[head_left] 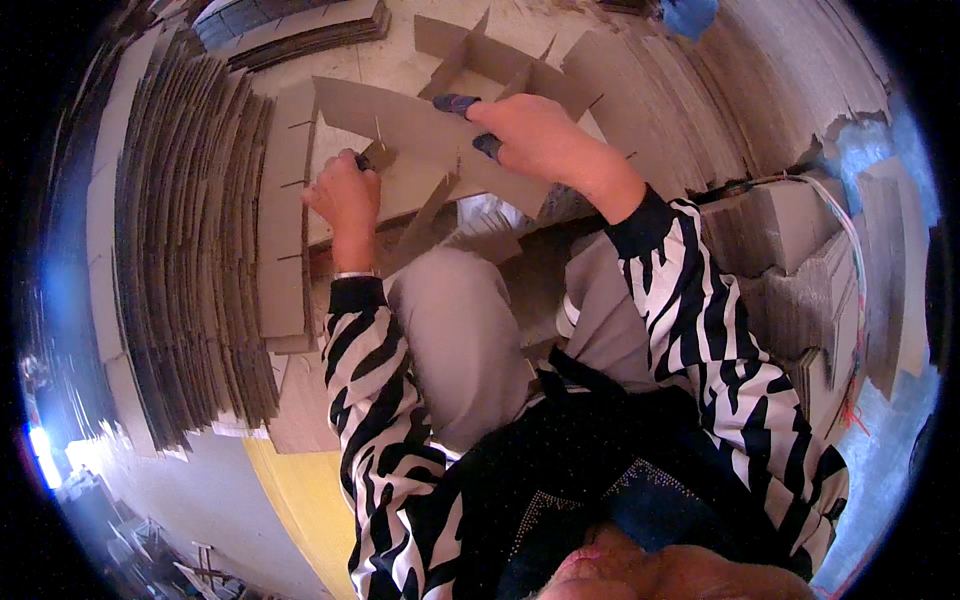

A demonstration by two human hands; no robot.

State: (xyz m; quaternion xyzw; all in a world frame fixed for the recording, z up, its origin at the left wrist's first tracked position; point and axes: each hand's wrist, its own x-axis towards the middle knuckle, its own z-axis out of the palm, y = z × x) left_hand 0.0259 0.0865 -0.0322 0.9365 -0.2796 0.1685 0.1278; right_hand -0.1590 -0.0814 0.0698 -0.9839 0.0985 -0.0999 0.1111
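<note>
I see long slotted brown cardboard strip (430, 150) above knees, centre-far | left hand (345, 195) pinched shut on near-left end | right hand (535, 135) clamped over top edge | light, stiff, creases easily: grip edges beside slots | flat stacks (190, 250) left

1. Left hand (345, 195) closed on the near edge of a slotted cardboard strip (420, 135).
2. Right hand (535, 135) pressing on the same strip, fingertips dark blue.
3. Stacks of slotted cardboard pieces (190, 240) standing on the left side.
4. More cardboard stacks (800, 290) at the right.
</note>
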